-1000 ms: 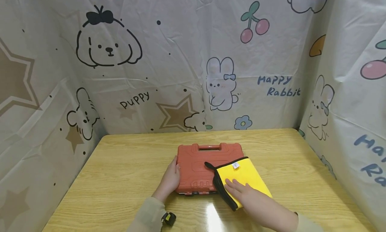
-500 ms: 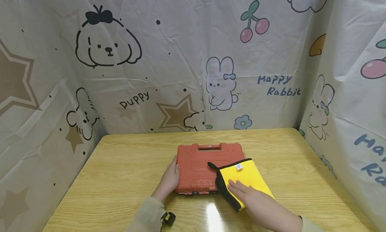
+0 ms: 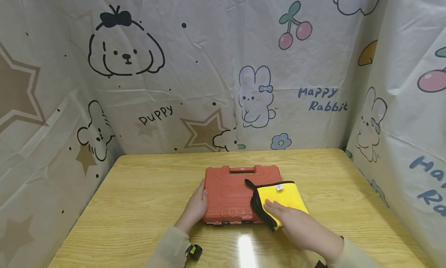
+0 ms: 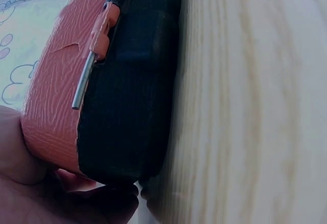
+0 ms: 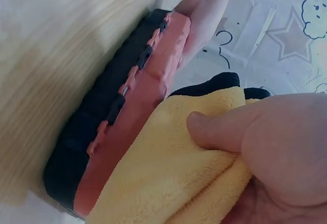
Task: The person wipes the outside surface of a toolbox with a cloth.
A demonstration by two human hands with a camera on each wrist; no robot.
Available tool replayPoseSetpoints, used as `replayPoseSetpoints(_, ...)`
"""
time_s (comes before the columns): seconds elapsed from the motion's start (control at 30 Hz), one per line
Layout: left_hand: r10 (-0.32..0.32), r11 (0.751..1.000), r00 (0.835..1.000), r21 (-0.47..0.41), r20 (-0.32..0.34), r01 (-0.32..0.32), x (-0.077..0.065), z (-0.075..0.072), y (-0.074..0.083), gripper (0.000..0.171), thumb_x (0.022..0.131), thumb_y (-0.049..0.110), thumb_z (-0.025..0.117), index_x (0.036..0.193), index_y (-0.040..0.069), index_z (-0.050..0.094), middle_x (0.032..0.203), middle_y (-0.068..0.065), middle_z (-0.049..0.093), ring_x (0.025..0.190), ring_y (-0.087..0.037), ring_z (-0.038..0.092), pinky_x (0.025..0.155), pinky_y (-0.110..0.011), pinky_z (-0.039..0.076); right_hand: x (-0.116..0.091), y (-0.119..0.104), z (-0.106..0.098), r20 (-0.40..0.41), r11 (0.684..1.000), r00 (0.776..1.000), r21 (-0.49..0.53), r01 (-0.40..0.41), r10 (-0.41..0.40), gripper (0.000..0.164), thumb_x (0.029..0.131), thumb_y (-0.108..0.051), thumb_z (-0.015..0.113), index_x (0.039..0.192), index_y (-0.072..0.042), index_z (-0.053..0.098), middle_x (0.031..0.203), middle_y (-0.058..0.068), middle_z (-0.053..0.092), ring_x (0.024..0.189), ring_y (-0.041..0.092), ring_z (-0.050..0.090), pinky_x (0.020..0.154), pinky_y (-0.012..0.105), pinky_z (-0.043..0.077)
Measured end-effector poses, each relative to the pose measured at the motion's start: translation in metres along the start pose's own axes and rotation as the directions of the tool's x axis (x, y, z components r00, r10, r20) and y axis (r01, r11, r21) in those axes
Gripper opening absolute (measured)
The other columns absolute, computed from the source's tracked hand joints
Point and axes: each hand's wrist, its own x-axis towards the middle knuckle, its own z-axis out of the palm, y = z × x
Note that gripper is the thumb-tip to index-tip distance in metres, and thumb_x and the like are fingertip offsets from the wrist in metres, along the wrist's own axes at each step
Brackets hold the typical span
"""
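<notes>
A tool case [image 3: 231, 192] with a red lid and black base lies on the table, its handle on the far side. My left hand [image 3: 196, 206] grips its left side; in the left wrist view the fingers and thumb [image 4: 20, 152] curl around the case's corner beside a hinge pin [image 4: 83, 81]. Over the lid's right front part lies a folded yellow cloth [image 3: 289, 194] with black edging, a small loop and a white tag. My right hand [image 3: 296, 223] holds this cloth against the case, and its thumb [image 5: 217, 129] presses into the fabric. Cloth hides the case's right front corner.
Beneath everything is a wood-grain table [image 3: 156, 186]. Printed fabric [image 3: 195, 66] hangs behind it and on both sides. A black strap device [image 3: 194, 252] sits at the left wrist.
First my right hand and the cloth shift slightly right, then the cloth's near edge moves away from me, further up the case. My left hand and the case stay put.
</notes>
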Motion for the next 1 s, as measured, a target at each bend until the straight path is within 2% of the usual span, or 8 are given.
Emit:
replayPoseSetpoints(0.1,-0.001,1.0,1.0,-0.005,0.001,0.001,0.0,0.0,-0.001,0.052,0.112,0.01,0.03,0.159,-0.011,0.023,0.16,-0.035,0.032,0.15,-0.049,0.03,0.123,-0.062,0.027,0.006,0.001,-0.003,0.003,1.0,1.0,0.002,-0.025,0.025,0.062,0.09,0.014,0.056,0.149,-0.005,0.054,0.153,0.016,0.054,0.137,0.034,0.056,0.098,0.049,0.056)
replayPoseSetpoints(0.2,-0.001,1.0,1.0,-0.007,0.002,0.001,0.001,0.0,-0.001,0.052,0.112,0.01,0.031,0.159,-0.011,0.023,0.161,-0.034,0.031,0.15,-0.049,0.03,0.123,-0.062,0.027,0.012,0.004,-0.006,-0.002,0.999,0.999,0.007,-0.034,0.034,0.059,0.091,0.013,0.057,0.148,-0.004,0.056,0.152,0.016,0.055,0.137,0.034,0.057,0.105,0.052,0.052)
replayPoseSetpoints(0.43,0.004,1.0,1.0,-0.014,0.005,-0.004,0.001,0.0,-0.002,0.052,0.112,0.011,0.031,0.159,-0.01,0.023,0.16,-0.035,0.032,0.15,-0.049,0.03,0.123,-0.062,0.027,0.023,0.012,-0.013,0.001,0.999,1.0,0.027,-0.028,0.028,0.06,0.091,0.009,0.067,0.148,0.0,0.053,0.149,0.022,0.056,0.136,0.039,0.056,0.106,0.052,0.051)
replayPoseSetpoints(0.53,-0.004,1.0,1.0,-0.008,0.007,0.004,0.001,0.0,-0.002,0.052,0.112,0.012,0.031,0.16,-0.009,0.022,0.16,-0.034,0.033,0.15,-0.049,0.031,0.123,-0.062,0.028,0.029,0.016,-0.015,-0.01,0.999,1.0,0.022,-0.026,0.026,0.058,0.091,0.01,0.065,0.147,0.002,0.054,0.148,0.021,0.057,0.136,0.039,0.056,0.11,0.052,0.049)
replayPoseSetpoints(0.77,-0.013,1.0,1.0,-0.009,0.008,0.014,0.0,-0.001,-0.001,0.053,0.112,0.013,0.031,0.16,-0.007,0.022,0.16,-0.034,0.033,0.15,-0.048,0.031,0.122,-0.062,0.028,0.047,0.026,-0.02,-0.044,0.999,0.998,-0.037,-0.039,0.037,0.057,0.091,0.008,0.066,0.147,-0.003,0.056,0.143,0.017,0.063,0.118,0.033,0.068,0.099,0.048,0.056)
replayPoseSetpoints(0.8,-0.012,1.0,1.0,-0.009,0.008,0.012,0.0,-0.001,-0.001,0.053,0.112,0.012,0.031,0.16,-0.008,0.022,0.16,-0.034,0.033,0.15,-0.048,0.031,0.122,-0.062,0.028,0.05,0.027,-0.02,-0.048,0.998,0.998,-0.047,-0.036,0.034,0.056,0.092,0.007,0.066,0.146,-0.002,0.057,0.142,0.017,0.063,0.122,0.034,0.066,0.102,0.049,0.055)
replayPoseSetpoints(0.87,-0.006,1.0,1.0,-0.01,0.006,0.006,0.0,-0.001,-0.001,0.053,0.112,0.012,0.031,0.16,-0.008,0.022,0.16,-0.034,0.033,0.15,-0.049,0.031,0.123,-0.062,0.028,0.055,0.03,-0.021,-0.061,0.998,0.998,-0.063,-0.032,0.028,0.053,0.091,0.007,0.066,0.143,-0.001,0.058,0.14,0.016,0.065,0.12,0.033,0.067,0.101,0.048,0.056)
replayPoseSetpoints(1.0,0.001,1.0,1.0,-0.017,0.006,-0.001,0.0,0.0,-0.001,0.052,0.112,0.011,0.031,0.16,-0.009,0.022,0.161,-0.034,0.032,0.15,-0.049,0.031,0.123,-0.062,0.027,0.063,0.035,-0.022,-0.074,0.999,0.997,-0.042,-0.034,0.03,0.049,0.092,0.008,0.062,0.141,0.002,0.06,0.141,0.017,0.064,0.129,0.034,0.062,0.107,0.05,0.052)
